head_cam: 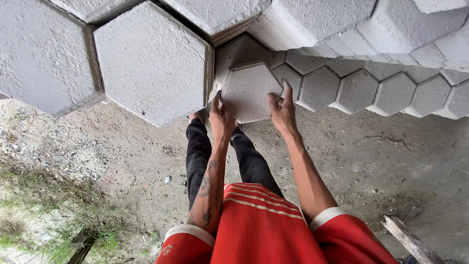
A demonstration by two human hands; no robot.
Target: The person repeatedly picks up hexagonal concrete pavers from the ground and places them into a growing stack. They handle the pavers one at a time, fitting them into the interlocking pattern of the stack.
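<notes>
A grey hexagonal concrete paving block (249, 90) stands on edge low against a stack of the same blocks. My left hand (221, 117) grips its lower left side and my right hand (281, 110) grips its right side, fingers spread along the edge. Larger-looking hexagon blocks (151, 61) sit close to the camera at the upper left. A row of hexagon blocks (371, 90) runs off to the right at ground level.
Bare dirt ground (381, 161) lies below the blocks. Grass and gravel (44, 195) cover the lower left. A weathered wooden plank end (408, 239) lies at the lower right. My legs in dark trousers (200, 156) stand under the held block.
</notes>
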